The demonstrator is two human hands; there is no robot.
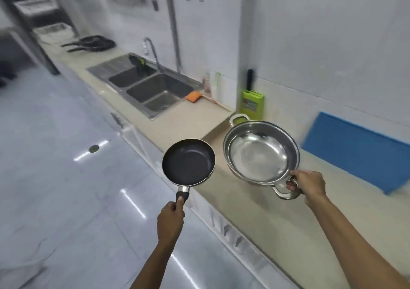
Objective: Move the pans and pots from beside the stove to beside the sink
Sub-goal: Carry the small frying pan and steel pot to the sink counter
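Left hand (170,217) fingers wrapped on handle of small black nonstick frying pan (188,161), in air at 7 o'clock of the double steel sink (153,89). Right hand (307,189) fingers hooked through loop handle of round shiny steel pot (260,152), above beige countertop (195,120) at 5 o'clock of sink. 2 dark pans (93,43) rest at 11 o'clock beyond sink.

Left hand (170,219) wrapped round the black handle of a small dark frying pan (188,162), held level over the floor beside the tabletop (184,120) edge. Right hand (307,188) closed on one loop handle of a steel pot (261,151), tilted, above the tabletop. Double sink (150,87) farther along; orange sponge (193,96) just beside it. Dark pans (93,43) lie beyond the sink. Green knife block (251,103) and blue cutting board (357,153) against the wall.
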